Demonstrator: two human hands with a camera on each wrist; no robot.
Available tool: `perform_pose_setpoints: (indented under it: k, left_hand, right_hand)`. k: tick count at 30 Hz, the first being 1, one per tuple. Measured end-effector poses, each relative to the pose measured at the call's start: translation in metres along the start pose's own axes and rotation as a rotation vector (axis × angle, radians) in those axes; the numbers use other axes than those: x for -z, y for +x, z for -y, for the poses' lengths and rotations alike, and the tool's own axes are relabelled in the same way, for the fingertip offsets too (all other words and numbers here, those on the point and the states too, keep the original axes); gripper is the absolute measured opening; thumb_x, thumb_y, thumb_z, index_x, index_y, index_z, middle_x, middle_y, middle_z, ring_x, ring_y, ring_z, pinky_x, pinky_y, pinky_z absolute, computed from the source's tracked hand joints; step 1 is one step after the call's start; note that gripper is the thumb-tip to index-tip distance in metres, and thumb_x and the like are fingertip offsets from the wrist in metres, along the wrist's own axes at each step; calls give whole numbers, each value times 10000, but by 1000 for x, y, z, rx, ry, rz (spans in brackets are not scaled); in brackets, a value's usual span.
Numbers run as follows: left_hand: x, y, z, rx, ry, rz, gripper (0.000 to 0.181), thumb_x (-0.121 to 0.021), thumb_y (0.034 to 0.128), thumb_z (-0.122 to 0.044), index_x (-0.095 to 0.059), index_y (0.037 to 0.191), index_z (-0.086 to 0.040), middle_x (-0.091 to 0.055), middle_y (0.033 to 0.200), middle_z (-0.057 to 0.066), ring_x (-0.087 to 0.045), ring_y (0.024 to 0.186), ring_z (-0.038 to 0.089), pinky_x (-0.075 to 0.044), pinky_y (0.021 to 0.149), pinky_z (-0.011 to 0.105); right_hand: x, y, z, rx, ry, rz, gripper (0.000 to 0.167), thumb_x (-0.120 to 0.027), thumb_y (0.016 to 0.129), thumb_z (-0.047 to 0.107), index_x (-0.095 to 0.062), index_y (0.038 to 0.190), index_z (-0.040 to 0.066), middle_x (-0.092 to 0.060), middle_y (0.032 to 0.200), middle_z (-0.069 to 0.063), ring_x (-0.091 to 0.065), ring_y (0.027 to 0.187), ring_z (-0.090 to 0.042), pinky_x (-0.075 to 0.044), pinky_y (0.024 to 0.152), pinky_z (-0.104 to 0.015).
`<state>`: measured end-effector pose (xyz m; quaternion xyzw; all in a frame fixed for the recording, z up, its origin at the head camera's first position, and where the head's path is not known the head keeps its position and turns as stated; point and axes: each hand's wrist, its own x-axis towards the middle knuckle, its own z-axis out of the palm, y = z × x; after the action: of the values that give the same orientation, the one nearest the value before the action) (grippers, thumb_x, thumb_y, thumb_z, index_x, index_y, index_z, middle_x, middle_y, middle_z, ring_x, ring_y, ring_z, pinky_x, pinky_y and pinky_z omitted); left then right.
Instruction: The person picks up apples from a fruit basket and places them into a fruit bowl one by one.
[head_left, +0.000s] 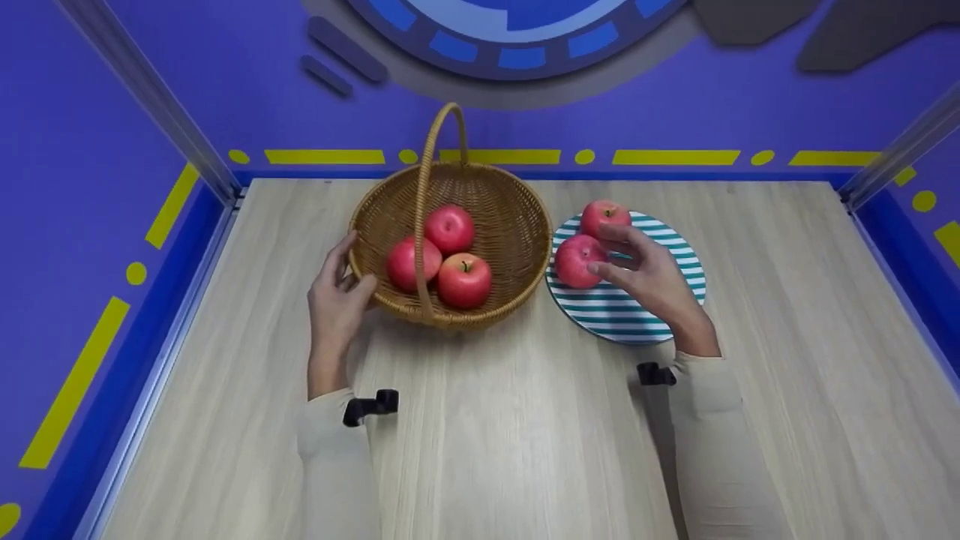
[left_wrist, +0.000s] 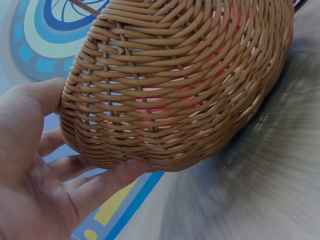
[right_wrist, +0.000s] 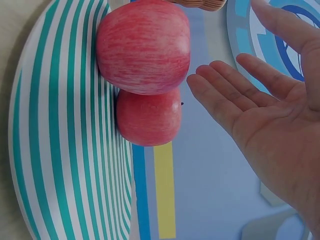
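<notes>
A brown wicker basket (head_left: pixel 517 225) with a tall arched handle holds three red apples (head_left: pixel 465 280). My left hand (head_left: pixel 335 296) grips its left side, thumb towards the front and fingers along the far side; the left wrist view shows the woven wall (left_wrist: pixel 165 95) between them. To the right lies a round plate (head_left: pixel 611 315) with green and white stripes, bearing two apples. Above the nearer apple (head_left: pixel 576 262) my right hand (head_left: pixel 652 277) hovers with fingers spread. In the right wrist view a gap separates that hand (right_wrist: pixel 270 115) from both apples (right_wrist: pixel 145 47).
A light wood table (head_left: pixel 480 435) carries the basket and plate side by side, nearly touching. Blue-purple panels with yellow marks (head_left: pixel 675 157) rise behind and on both sides. Black wrist mounts (head_left: pixel 371 406) sit on both sleeves.
</notes>
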<state>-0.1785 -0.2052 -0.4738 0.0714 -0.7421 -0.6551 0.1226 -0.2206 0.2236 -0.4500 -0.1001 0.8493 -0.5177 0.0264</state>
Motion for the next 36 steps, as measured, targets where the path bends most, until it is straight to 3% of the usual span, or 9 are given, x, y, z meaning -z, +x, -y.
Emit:
perform_pose_setpoints:
  k: [12,20,26,29,32,36]
  left_hand:
    - [3,0,-1,12,-1,-10,708,-646,924,-15,-530,1589,-228,-460,1633,16,-589,1342,378,-638,680,279]
    - [0,-1,0,0,10,-1,691,-641,937,-23,-523,1592,-208,-448,1639,-1,-573,1364,363,-629,738,260]
    - [0,-1,1,-2,20,-1,688,-642,939,-25,-525,1591,-211,-446,1638,-26,-565,1374,339,-609,902,327]
    - [0,-1,1,0,15,-3,690,-644,936,-22,-527,1590,-211,-444,1639,-28,-570,1369,339,-608,899,314]
    - [0,-1,0,-4,11,-3,695,-639,933,-13,-525,1591,-206,-447,1638,-20,-575,1363,336,-610,878,293]
    - [1,-1,0,-10,41,-5,696,-635,938,-22,-517,1596,-215,-447,1637,-19,-577,1363,319,-598,943,390]
  right_hand:
    - [-13,-1,10,33,49,19,647,-824,954,183,-545,1525,57,-585,1494,-143,-577,1359,-307,-503,1102,-428]
    - [-21,-2,24,100,57,17,623,-837,940,167,-574,1494,54,-606,1475,-116,-591,1345,-322,-527,1078,-448]
    - [-30,6,42,195,51,44,603,-846,936,210,-604,1467,56,-624,1454,-115,-615,1320,-298,-535,1067,-479]
    - [-34,10,50,241,38,73,601,-842,939,207,-602,1463,38,-626,1446,-140,-613,1322,-267,-533,1071,-448]
    - [-39,13,54,287,42,100,588,-837,938,156,-600,1456,9,-634,1430,-150,-619,1313,-317,-535,1066,-443]
    - [-48,15,57,313,25,125,587,-843,931,146,-607,1456,29,-657,1407,-105,-649,1270,-323,-537,1064,-467]
